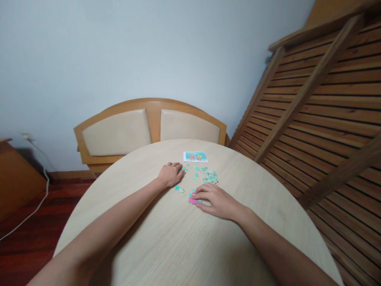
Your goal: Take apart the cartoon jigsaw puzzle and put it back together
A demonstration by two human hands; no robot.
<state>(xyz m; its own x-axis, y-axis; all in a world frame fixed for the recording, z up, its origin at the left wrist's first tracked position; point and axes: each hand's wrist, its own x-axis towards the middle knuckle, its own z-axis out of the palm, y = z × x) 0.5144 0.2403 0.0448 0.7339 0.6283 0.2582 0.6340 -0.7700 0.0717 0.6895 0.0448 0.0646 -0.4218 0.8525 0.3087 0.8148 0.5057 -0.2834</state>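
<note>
Small jigsaw puzzle pieces lie on the round wooden table (166,246). My right hand (218,200) reaches over a small pink joined puzzle section (193,200), its thumb and fingertips on the section's right side and top edge, covering part of it. My left hand (171,174) lies palm down on the table with fingers stretched. Its fingertips are beside a few teal pieces (186,167). Between the hands, toward me, is a small group of teal and pale pieces (180,190). A larger loose pile (210,175) spreads beyond my right hand.
A picture card (195,156) with cartoon figures on teal lies behind the pieces. Beyond the table stands a padded wooden headboard (153,123) against the wall. A slatted wooden frame (312,99) leans on the right. At left, a white cord (46,186) runs down to the floor.
</note>
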